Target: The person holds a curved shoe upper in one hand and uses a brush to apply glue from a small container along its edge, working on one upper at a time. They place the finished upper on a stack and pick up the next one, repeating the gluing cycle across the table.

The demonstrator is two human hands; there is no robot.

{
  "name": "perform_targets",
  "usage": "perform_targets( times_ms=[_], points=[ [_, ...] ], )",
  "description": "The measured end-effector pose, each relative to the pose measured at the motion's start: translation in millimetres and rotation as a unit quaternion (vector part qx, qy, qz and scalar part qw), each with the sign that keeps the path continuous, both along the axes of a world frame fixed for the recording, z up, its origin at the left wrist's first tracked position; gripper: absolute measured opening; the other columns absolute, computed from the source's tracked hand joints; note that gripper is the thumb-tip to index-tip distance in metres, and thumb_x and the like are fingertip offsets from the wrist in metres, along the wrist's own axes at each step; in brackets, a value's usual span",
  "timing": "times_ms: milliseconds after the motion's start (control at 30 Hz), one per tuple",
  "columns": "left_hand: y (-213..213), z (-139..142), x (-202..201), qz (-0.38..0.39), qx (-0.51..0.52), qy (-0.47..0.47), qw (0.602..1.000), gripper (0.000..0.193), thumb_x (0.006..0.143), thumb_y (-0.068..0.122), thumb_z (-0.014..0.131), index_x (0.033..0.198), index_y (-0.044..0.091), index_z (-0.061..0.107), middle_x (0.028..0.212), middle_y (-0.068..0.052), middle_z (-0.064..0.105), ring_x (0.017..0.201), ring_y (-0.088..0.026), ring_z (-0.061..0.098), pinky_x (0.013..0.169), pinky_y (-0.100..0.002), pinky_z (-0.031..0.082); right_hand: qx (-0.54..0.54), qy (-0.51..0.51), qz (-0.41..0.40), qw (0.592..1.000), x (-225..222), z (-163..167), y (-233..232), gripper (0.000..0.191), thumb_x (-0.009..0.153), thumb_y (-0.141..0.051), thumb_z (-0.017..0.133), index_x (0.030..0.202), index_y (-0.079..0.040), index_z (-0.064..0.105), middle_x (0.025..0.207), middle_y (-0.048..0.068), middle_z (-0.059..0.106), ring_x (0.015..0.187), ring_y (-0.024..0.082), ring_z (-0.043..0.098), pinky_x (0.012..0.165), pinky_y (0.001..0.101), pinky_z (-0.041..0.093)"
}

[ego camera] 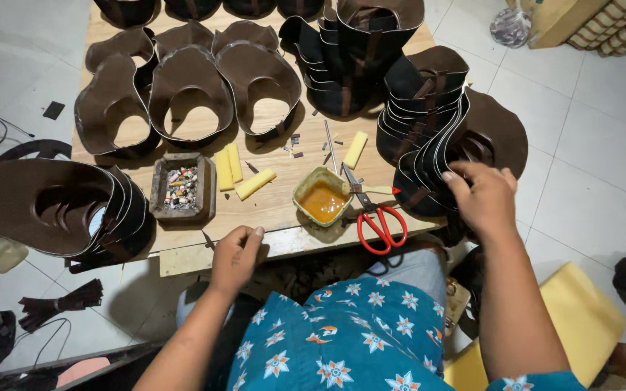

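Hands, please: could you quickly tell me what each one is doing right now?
Left hand: loosely curled, empty, resting at the table edge.
Right hand: fingers on the stack of dark brown pieces; grip unclear.

Single view only, worn on the head, looking steeply down and slightly forward over a low pale wooden work table (277, 210). Close enough to fill the near edge of the frame with a teal flower-printed lap (356, 333) and both forearms. Left hand (237, 253) near centre at the table's near edge; right hand (483, 195) to the right, on a stack of dark brown curved leather pieces (429, 123). Far edge of the table cut off at the top of the frame. Pale tiled floor (588, 137) visible to the right and left. No second view to share any part of the scene.
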State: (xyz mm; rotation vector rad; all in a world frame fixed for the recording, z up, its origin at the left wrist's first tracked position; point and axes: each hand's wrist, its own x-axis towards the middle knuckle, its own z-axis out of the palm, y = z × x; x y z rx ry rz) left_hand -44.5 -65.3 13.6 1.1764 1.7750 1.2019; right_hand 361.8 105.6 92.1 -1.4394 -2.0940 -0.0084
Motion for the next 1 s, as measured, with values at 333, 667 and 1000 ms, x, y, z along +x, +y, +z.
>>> perform_targets(
  times_ms=[333, 667, 1000],
  points=[
    [-10, 44, 42, -0.062, 0.017, -0.221, 0.973, 0.028, 0.102, 0.03, 0.058, 0.103, 0.003, 0.065, 0.08, -0.005, 0.066, 0.07, -0.013, 0.063, 0.064, -0.027, 0.053, 0.082, 0.335, 0.03, 0.938, -42, 29, -52, 0.007, 0.111, -0.001, 0.071, 0.113, 0.002, 0.065, 0.107, 0.006, 0.065, 0.097, 0.014, 0.061, 0.089, 0.0279, 0.05],
    [-14, 82, 60, -0.07, 0.004, -0.539, 0.84, 0.033, 0.101, 0.022, 0.06, 0.126, 0.0, 0.059, 0.108, -0.013, 0.071, 0.091, -0.018, 0.071, 0.082, -0.034, 0.06, -0.18, 0.358, 0.391, 0.829, -135, 15, -147, 0.027, 0.095, -0.002, 0.071, 0.12, 0.0, 0.061, 0.128, 0.017, 0.066, 0.12, 0.024, 0.065, 0.105, 0.0349, 0.05],
    [-47, -5, 5, -0.036, 0.079, -0.131, 0.988, 0.03, 0.096, 0.013, 0.061, 0.122, 0.0, 0.064, 0.109, -0.008, 0.073, 0.095, -0.017, 0.068, 0.082, -0.031, 0.054, -0.522, 0.676, -0.03, 0.52, -130, -95, -30, 0.043, 0.098, -0.051, 0.061, 0.099, -0.008, 0.059, 0.083, 0.006, 0.063, 0.065, 0.017, 0.06, 0.052, 0.0282, 0.048]
  ],
)
